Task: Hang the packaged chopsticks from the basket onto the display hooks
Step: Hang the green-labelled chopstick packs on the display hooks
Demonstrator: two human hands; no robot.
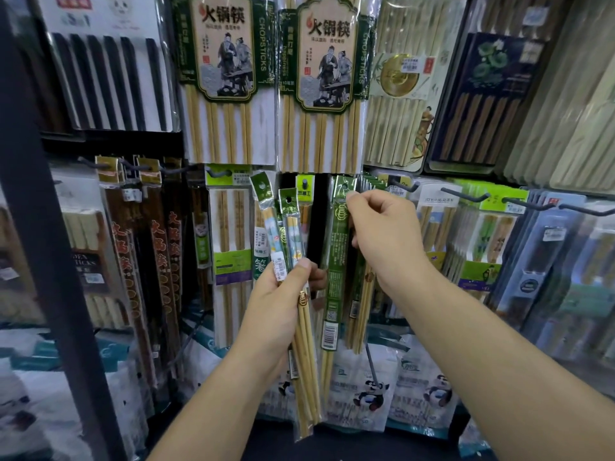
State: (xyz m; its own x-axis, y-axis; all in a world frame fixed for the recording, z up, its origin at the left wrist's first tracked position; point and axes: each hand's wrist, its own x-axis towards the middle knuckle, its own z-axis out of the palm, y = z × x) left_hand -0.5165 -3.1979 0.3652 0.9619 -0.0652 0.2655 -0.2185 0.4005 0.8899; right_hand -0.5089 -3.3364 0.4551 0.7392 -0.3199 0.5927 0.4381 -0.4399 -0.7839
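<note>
Right fingers pinch the green pack high up (seemingly beside its hole); left fingers grip spare packs.

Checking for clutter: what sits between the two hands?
Head view: the green pack pinched by the right hand hangs there, beside the packs the left hand grips.

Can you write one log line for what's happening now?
left hand: grips spare packs | right hand: pinches top of green pack | hung: cannot tell
</note>
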